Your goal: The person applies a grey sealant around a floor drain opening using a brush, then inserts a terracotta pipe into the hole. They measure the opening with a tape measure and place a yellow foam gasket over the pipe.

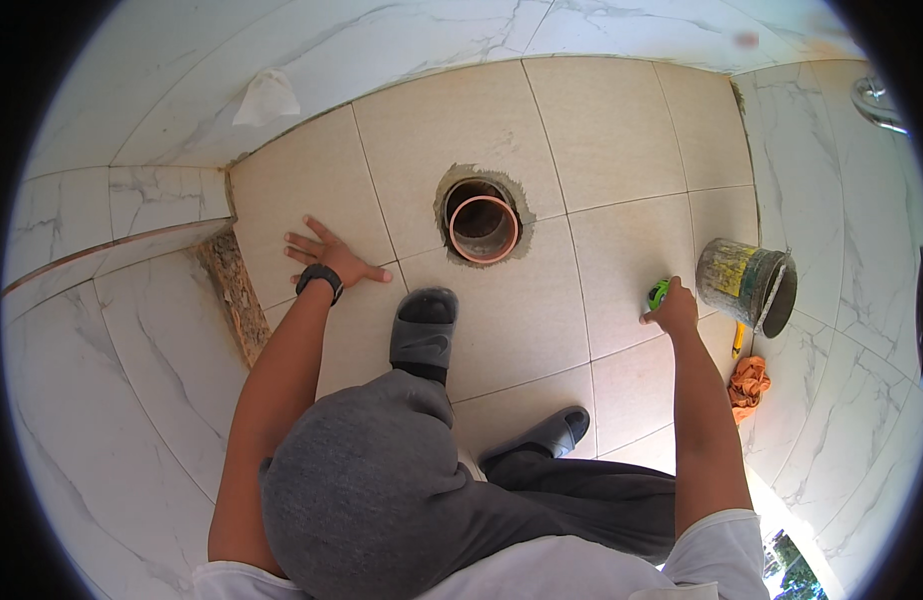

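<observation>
My left hand is spread out over the beige floor tiles, left of the drain hole, with a black watch on its wrist. In my right hand is a small green and black tool that looks like a tape measure; the fingers are wrapped round it, low over the tiles. Between the two hands, an orange-brown pipe stands up in a round hole cut through the floor. Rough grey mortar rings the hole.
A stained bucket lies on its side at the right wall, its mouth facing right. Near it are a yellow tool and an orange rag. A metal fitting sticks out of the right wall. My sandalled foot is close to the pipe.
</observation>
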A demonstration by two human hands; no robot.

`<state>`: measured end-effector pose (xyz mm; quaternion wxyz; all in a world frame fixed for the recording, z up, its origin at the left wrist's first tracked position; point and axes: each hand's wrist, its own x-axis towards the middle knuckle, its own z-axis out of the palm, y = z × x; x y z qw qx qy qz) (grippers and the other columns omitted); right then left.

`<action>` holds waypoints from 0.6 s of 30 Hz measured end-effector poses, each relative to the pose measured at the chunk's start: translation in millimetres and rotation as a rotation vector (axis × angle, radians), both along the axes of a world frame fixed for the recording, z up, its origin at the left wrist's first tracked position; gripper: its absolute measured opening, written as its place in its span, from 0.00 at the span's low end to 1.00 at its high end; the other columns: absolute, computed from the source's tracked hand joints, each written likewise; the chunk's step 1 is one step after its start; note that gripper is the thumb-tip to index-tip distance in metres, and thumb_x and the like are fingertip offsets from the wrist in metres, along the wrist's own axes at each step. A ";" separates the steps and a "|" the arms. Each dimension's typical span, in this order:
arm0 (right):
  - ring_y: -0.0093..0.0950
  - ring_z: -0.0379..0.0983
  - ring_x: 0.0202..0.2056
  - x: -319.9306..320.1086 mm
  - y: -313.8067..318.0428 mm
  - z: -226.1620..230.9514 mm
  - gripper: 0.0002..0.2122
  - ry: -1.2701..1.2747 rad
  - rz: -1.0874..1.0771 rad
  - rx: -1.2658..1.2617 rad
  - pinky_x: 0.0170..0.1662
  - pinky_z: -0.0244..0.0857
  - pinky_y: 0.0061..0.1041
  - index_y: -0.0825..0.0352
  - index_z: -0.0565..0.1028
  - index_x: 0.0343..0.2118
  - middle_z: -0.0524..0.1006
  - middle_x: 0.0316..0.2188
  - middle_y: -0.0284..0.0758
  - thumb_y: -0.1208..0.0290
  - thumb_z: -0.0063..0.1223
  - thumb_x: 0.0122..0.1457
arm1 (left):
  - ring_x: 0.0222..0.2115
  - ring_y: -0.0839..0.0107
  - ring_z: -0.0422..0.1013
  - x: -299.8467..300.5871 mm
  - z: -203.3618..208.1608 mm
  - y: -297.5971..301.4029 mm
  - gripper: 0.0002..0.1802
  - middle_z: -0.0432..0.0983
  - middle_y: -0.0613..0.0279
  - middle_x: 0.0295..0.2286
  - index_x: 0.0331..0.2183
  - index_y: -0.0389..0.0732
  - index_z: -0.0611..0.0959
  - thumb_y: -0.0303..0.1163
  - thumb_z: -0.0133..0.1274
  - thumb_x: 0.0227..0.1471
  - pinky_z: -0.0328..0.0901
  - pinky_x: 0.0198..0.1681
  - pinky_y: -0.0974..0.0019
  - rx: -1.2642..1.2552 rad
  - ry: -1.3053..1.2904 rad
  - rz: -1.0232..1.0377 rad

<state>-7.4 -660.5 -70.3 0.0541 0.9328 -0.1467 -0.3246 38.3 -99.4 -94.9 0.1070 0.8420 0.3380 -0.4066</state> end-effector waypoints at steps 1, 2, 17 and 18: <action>0.46 0.79 0.40 -0.1 -0.3 -0.3 0.42 -0.003 -0.007 -0.010 0.43 0.74 0.40 0.68 0.67 0.45 0.80 0.36 0.48 0.60 0.81 0.25 | 0.64 0.30 0.12 0.1 0.1 0.1 0.99 0.07 0.22 0.60 0.61 0.37 0.15 0.57 0.80 0.17 0.34 0.58 0.18 0.004 -0.004 0.001; 0.45 0.79 0.41 -0.2 -0.7 -0.7 0.42 -0.004 0.007 -0.001 0.44 0.74 0.39 0.68 0.67 0.46 0.80 0.37 0.47 0.60 0.81 0.25 | 0.64 0.30 0.12 0.0 0.3 0.2 0.99 0.07 0.22 0.60 0.61 0.37 0.15 0.57 0.80 0.17 0.34 0.58 0.18 -0.002 -0.002 0.000; 0.43 0.78 0.43 1.8 0.8 0.0 0.44 0.040 -0.024 -0.029 0.46 0.74 0.38 0.66 0.67 0.49 0.80 0.39 0.45 0.60 0.81 0.26 | 0.64 0.29 0.12 0.4 2.6 -0.4 0.98 0.07 0.22 0.60 0.61 0.36 0.15 0.57 0.79 0.18 0.34 0.57 0.17 -0.006 -0.002 -0.006; 0.43 0.78 0.43 1.7 0.9 0.3 0.44 0.036 -0.020 -0.028 0.46 0.74 0.38 0.66 0.67 0.49 0.80 0.39 0.45 0.60 0.81 0.26 | 0.64 0.29 0.12 0.4 2.8 -0.4 0.98 0.07 0.22 0.60 0.61 0.36 0.15 0.57 0.79 0.18 0.34 0.57 0.17 -0.008 -0.003 -0.004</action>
